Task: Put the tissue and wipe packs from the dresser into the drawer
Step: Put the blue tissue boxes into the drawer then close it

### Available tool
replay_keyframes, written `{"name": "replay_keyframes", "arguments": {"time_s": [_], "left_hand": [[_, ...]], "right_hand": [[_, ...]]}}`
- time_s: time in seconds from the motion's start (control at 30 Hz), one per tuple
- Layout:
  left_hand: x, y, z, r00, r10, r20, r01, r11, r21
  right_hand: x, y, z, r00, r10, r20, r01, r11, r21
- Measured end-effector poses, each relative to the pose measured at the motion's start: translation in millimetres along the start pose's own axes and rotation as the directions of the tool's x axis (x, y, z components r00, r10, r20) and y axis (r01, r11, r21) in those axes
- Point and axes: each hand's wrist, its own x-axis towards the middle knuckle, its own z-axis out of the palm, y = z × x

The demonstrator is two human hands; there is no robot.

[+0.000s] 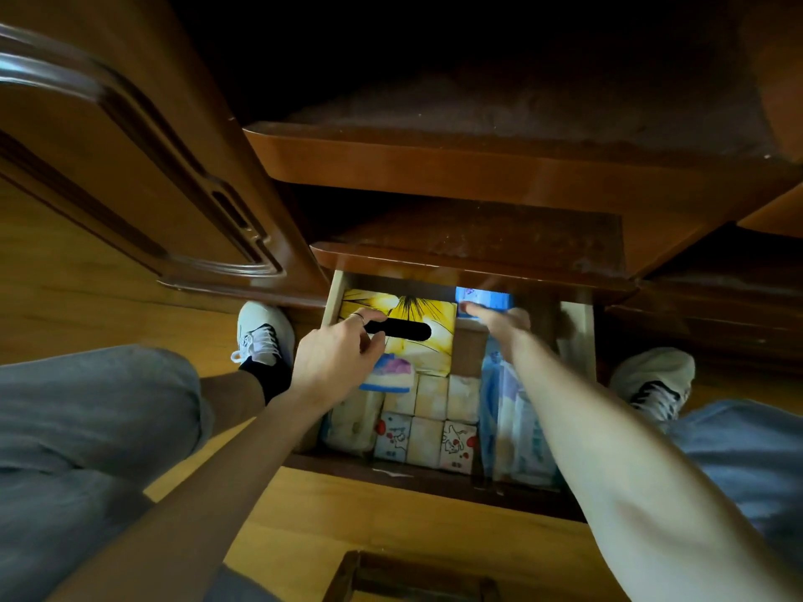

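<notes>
The drawer [332, 299] stands pulled out low between my feet. A yellow tissue box [428, 312] with a dark slot lies at its back. Several small square tissue packs [430, 421] fill the front, and tall blue-white wipe packs [506, 417] stand along the right. My left hand [336, 356] rests on the box's left end, fingers curled over its edge and over a blue-purple pack [389, 375]. My right hand [499, 321] reaches to the back right, fingertips on a blue pack [484, 297] under the dresser's lip.
Dresser shelves [478, 167] overhang the drawer's back. A carved cabinet door [143, 167] stands at the left. My shoes [263, 334] and grey-trousered knees flank the drawer on the yellow wood floor. A dark wooden frame [408, 577] lies at the bottom edge.
</notes>
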Motion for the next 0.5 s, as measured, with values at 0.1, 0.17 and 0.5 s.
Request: {"name": "replay_keyframes", "arguments": {"time_s": [0.1, 0.17, 0.5], "left_hand": [[2, 4, 3, 1.0, 0.024, 0.008, -0.024, 1.0, 0.001], [2, 7, 4, 0.999, 0.03, 0.012, -0.03, 1.0, -0.004], [-4, 15, -1, 0.998, 0.041, -0.037, -0.043, 0.998, -0.039]], "right_hand": [[-8, 6, 0, 0.998, -0.028, -0.062, 0.031, 0.998, 0.048], [-18, 13, 1, 0.988, -0.031, -0.149, 0.047, 0.994, 0.104], [-56, 26, -47, 0.813, -0.467, -0.348, 0.252, 0.821, -0.512]]}}
